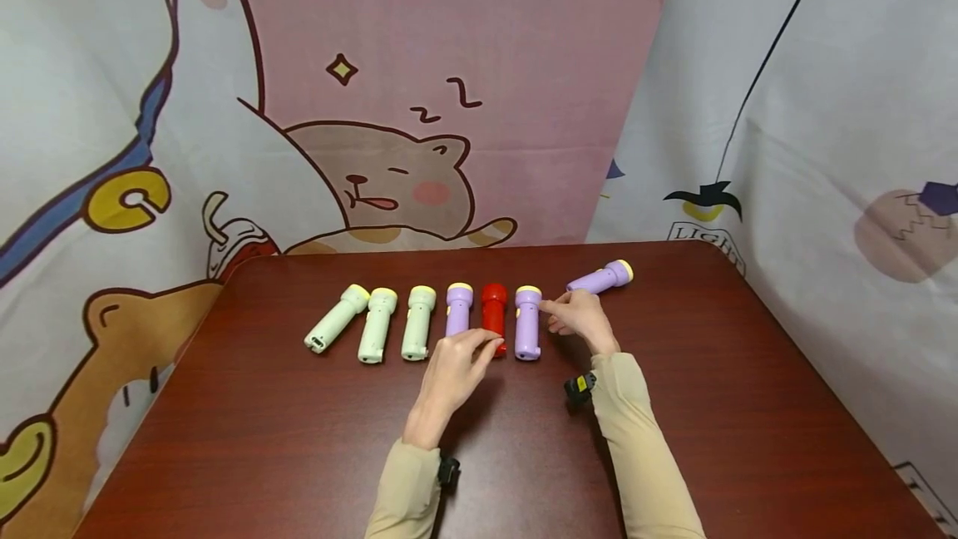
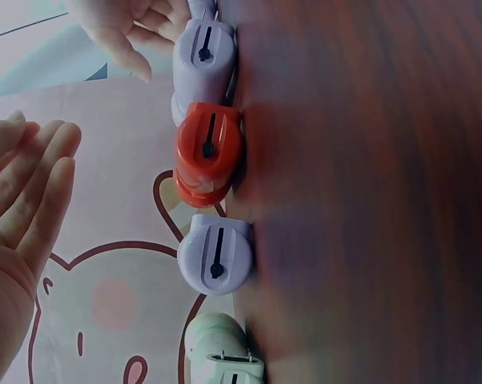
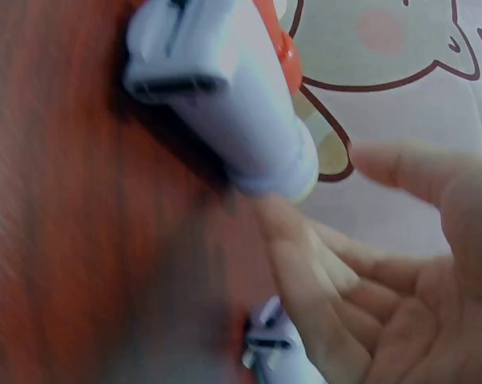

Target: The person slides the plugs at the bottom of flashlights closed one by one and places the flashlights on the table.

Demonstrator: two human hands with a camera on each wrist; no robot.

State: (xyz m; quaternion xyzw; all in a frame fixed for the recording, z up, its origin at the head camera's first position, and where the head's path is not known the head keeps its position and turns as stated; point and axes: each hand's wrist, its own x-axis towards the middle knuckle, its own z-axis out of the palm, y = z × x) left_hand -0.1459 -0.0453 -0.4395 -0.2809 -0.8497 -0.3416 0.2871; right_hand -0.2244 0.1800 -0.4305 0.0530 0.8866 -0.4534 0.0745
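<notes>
Several flashlights lie in a row on the table. My left hand (image 1: 452, 364) is over the near ends of a purple flashlight (image 1: 459, 306) and the red flashlight (image 1: 493, 306). In the left wrist view that hand (image 2: 21, 208) holds nothing, its fingers fairly straight. Beside another purple flashlight (image 1: 527, 327), just right of the red one, is my right hand (image 1: 584, 318). Its fingers (image 3: 293, 256) are loosely extended near that flashlight's head in the right wrist view; whether they touch it I cannot tell. A slanted purple flashlight (image 1: 609, 276) lies behind the right hand, partly covered by it.
Three pale green flashlights continue the row leftward: a tilted one (image 1: 337, 319), a nearly upright one (image 1: 377, 327) and another (image 1: 417, 324). The brown table (image 1: 299, 439) meets a cartoon-printed cloth (image 1: 546, 106) at its far edge.
</notes>
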